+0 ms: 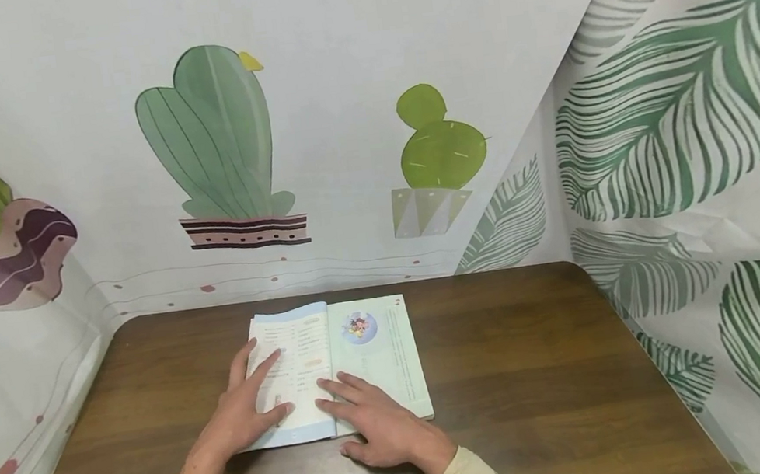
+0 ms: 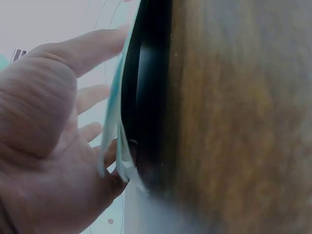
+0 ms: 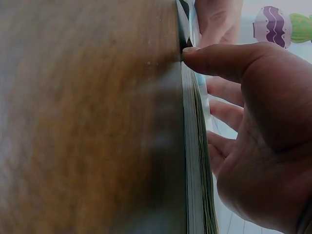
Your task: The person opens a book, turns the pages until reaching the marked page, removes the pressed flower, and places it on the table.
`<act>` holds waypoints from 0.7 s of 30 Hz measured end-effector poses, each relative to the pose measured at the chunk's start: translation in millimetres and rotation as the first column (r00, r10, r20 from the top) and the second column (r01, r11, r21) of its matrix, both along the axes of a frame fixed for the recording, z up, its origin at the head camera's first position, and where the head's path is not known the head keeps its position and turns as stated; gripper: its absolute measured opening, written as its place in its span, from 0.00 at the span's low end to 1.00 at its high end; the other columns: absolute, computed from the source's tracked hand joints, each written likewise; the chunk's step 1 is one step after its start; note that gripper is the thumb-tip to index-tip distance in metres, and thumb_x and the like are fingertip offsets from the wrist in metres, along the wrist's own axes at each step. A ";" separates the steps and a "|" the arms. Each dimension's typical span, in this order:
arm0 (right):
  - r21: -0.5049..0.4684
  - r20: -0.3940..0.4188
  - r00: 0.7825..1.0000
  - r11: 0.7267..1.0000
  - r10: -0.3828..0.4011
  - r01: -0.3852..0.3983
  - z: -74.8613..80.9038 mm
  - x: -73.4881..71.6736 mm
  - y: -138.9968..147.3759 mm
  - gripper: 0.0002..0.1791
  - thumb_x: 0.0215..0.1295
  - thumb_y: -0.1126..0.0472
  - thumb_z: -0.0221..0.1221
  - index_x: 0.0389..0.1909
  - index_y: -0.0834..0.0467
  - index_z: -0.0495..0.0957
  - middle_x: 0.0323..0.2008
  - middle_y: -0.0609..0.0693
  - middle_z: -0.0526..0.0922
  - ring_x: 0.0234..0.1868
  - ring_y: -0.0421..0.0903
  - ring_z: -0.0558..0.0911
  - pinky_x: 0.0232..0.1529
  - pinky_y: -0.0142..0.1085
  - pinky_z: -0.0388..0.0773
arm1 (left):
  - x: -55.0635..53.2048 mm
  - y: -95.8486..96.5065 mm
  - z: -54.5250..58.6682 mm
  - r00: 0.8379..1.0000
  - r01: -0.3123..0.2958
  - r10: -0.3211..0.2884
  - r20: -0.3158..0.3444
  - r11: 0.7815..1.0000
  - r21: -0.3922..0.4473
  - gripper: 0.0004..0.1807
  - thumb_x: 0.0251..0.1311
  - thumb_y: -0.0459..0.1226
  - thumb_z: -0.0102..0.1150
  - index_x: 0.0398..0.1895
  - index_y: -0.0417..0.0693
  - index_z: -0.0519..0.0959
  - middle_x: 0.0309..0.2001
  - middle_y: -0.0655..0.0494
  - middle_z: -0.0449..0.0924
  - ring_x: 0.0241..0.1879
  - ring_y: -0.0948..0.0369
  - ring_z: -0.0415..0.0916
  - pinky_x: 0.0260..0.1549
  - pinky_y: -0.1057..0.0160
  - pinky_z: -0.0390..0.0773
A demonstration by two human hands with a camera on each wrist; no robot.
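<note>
Book: near far edge of counter; probably light, soft-paged; best held at margins.
Left fingers: widely spread, gripping nothing.
Right fingers: spread across fold, gripping nothing.

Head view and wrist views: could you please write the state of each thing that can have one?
Book: open, lying on the table
Left page: face up; its lower edge seems raised from the table
Right page: face up, partly covered
Left hand: fingers spread over the left page
Right hand: fingers extended across onto the left page
</note>
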State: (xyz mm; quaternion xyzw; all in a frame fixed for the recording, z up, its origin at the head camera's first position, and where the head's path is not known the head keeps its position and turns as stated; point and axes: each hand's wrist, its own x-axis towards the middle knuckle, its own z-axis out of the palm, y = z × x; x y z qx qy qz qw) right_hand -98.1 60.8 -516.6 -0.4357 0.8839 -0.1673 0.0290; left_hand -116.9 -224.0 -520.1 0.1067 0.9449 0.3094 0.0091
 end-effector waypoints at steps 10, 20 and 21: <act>-0.117 0.098 0.992 0.989 -0.075 0.086 2.6 0.9 0.8 0.40 0.67 0.58 0.71 0.78 0.60 0.68 0.82 0.53 0.61 0.81 0.52 0.64 0.78 0.42 0.63 | -1.2 0.5 -4.5 0.999 0.036 -0.033 0.040 0.996 -0.082 0.42 0.59 0.45 0.78 0.77 0.48 0.73 0.84 0.42 0.54 0.82 0.33 0.41 0.61 0.14 0.55; -0.088 0.171 0.968 0.976 -0.184 0.201 6.0 -0.7 1.5 0.37 0.64 0.54 0.75 0.72 0.57 0.75 0.80 0.49 0.66 0.78 0.46 0.69 0.75 0.37 0.67 | -2.0 0.2 -5.5 0.996 0.036 -0.030 0.084 0.997 -0.066 0.43 0.59 0.47 0.77 0.78 0.49 0.71 0.83 0.43 0.56 0.82 0.34 0.41 0.63 0.15 0.54; -0.086 0.170 0.968 0.976 -0.183 0.199 6.1 -1.1 2.0 0.36 0.64 0.54 0.75 0.71 0.57 0.76 0.79 0.49 0.67 0.78 0.45 0.69 0.75 0.36 0.67 | -1.8 0.2 -5.6 0.996 0.034 -0.029 0.086 0.997 -0.064 0.43 0.59 0.47 0.77 0.78 0.49 0.71 0.83 0.42 0.56 0.82 0.34 0.41 0.63 0.15 0.54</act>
